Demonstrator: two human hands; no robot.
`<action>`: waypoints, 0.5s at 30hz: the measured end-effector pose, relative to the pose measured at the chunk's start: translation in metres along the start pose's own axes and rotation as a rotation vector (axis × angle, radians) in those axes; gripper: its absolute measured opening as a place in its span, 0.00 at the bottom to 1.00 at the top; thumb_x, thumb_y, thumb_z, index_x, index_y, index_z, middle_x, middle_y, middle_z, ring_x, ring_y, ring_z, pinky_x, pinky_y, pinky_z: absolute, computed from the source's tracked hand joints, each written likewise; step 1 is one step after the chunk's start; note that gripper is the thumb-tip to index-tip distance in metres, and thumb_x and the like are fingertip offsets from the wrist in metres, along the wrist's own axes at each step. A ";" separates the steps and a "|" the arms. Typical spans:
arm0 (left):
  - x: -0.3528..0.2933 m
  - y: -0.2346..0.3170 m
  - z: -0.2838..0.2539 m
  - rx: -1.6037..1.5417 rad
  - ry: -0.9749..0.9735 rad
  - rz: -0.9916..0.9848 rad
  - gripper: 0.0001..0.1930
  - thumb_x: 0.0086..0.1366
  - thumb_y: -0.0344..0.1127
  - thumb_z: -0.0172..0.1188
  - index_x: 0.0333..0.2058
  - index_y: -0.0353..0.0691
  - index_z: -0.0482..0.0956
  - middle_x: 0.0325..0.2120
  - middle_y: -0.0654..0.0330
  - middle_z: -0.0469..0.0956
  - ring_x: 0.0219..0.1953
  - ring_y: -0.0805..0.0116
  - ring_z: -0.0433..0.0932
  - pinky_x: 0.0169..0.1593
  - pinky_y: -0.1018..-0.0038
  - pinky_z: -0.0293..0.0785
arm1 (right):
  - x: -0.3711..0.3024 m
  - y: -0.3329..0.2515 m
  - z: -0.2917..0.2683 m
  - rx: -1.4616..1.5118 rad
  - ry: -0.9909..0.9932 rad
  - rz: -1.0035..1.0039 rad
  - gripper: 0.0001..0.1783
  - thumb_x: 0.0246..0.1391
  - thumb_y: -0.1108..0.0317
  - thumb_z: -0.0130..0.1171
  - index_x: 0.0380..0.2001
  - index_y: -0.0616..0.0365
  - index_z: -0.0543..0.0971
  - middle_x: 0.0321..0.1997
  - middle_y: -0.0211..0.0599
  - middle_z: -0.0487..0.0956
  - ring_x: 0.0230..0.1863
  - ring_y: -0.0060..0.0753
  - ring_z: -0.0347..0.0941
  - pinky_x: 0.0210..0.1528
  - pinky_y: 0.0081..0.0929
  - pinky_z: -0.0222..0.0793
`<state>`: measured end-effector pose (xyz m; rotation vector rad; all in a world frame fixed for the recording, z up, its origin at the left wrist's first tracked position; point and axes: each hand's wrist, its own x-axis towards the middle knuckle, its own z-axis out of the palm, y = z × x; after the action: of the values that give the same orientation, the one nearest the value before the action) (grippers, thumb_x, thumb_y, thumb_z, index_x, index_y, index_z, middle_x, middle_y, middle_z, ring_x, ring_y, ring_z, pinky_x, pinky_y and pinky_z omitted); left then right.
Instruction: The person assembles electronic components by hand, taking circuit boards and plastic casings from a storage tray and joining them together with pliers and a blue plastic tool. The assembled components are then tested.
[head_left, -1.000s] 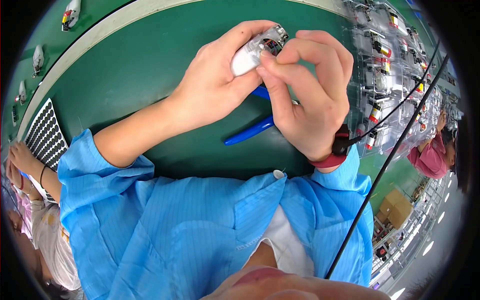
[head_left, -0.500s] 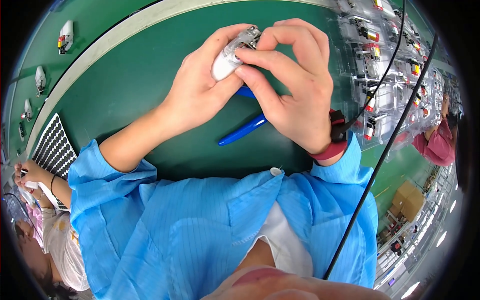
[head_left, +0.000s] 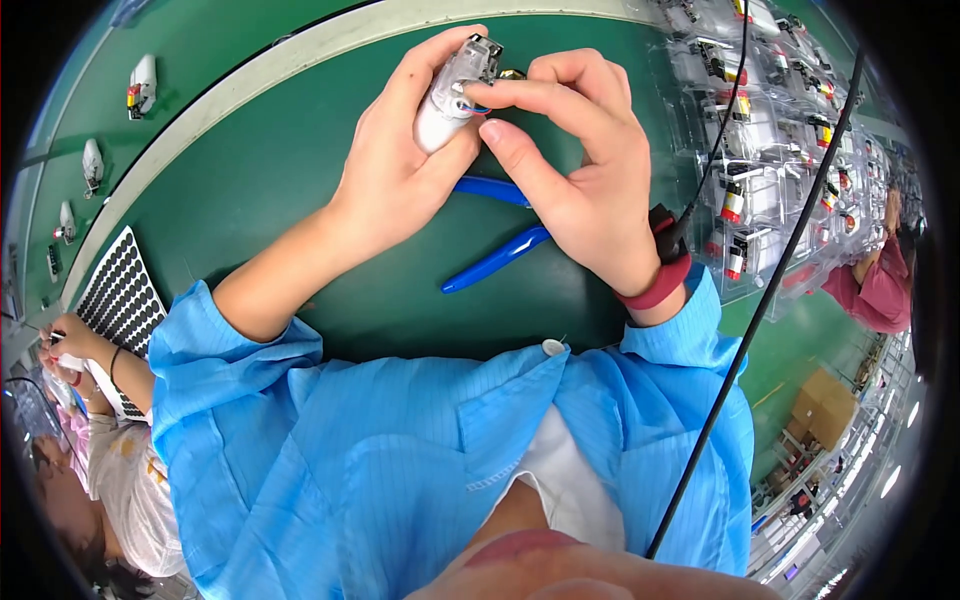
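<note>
My left hand (head_left: 400, 150) is closed around a small device (head_left: 437, 122) with a white plastic body and a clear, metal-fitted end tilted up and away from me. Short red and blue wires (head_left: 478, 109) show at its right side. The index fingertip of my right hand (head_left: 590, 160) presses on that side near the wires. Its thumb stands apart, close to the lower part of the device, and the other fingers are loosely bent. Under the right hand lies a tool with two blue handles (head_left: 497, 258); its head is hidden. A small dark, brassy round piece (head_left: 512, 74) shows beside the device.
Clear plastic trays (head_left: 735, 150) with several similar white devices line the right side. A pale rail (head_left: 210, 95) curves across the far left, with several devices (head_left: 143, 85) beyond it. A sheet of black dots (head_left: 125, 285) and a co-worker's hands (head_left: 75, 340) are at left. Black cable (head_left: 760, 300) crosses at right.
The device has shifted slightly left and stands more upright in my left hand. My right thumb has come away from it, and the wires now show.
</note>
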<state>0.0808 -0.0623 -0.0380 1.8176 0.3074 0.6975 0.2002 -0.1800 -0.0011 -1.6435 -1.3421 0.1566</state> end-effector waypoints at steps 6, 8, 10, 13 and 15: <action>0.000 0.000 0.000 -0.026 -0.056 -0.037 0.30 0.55 0.25 0.56 0.58 0.39 0.62 0.47 0.51 0.73 0.46 0.59 0.76 0.49 0.69 0.72 | 0.003 0.008 -0.001 -0.232 0.018 -0.289 0.18 0.37 0.79 0.64 0.36 0.52 0.83 0.33 0.30 0.73 0.43 0.38 0.68 0.45 0.30 0.66; 0.005 0.004 0.001 -0.010 -0.078 -0.068 0.30 0.55 0.25 0.56 0.59 0.39 0.62 0.47 0.51 0.73 0.47 0.58 0.75 0.50 0.69 0.71 | 0.003 -0.004 -0.004 -0.256 0.008 -0.302 0.19 0.35 0.80 0.63 0.36 0.53 0.83 0.33 0.31 0.73 0.43 0.39 0.69 0.44 0.31 0.67; 0.005 0.003 0.002 0.008 -0.099 -0.096 0.30 0.55 0.25 0.56 0.59 0.39 0.62 0.47 0.50 0.72 0.47 0.56 0.75 0.50 0.69 0.71 | 0.005 -0.007 -0.007 -0.301 -0.004 -0.365 0.22 0.29 0.82 0.62 0.34 0.55 0.82 0.33 0.32 0.74 0.42 0.42 0.71 0.43 0.32 0.69; 0.004 0.000 0.003 0.171 -0.108 0.138 0.30 0.55 0.26 0.57 0.59 0.39 0.62 0.46 0.50 0.70 0.48 0.54 0.73 0.50 0.69 0.71 | 0.011 0.007 -0.013 -0.262 -0.088 -0.377 0.21 0.29 0.82 0.62 0.34 0.56 0.82 0.34 0.32 0.74 0.43 0.42 0.72 0.43 0.33 0.70; 0.003 0.006 0.000 0.193 -0.116 0.061 0.31 0.55 0.26 0.58 0.59 0.40 0.61 0.47 0.49 0.69 0.48 0.52 0.72 0.50 0.69 0.70 | 0.013 0.004 -0.018 -0.260 -0.111 -0.346 0.18 0.33 0.82 0.62 0.34 0.56 0.82 0.35 0.33 0.75 0.43 0.42 0.72 0.43 0.32 0.69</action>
<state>0.0823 -0.0631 -0.0311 2.0498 0.2496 0.6185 0.2193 -0.1796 0.0117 -1.6004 -1.7689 -0.1398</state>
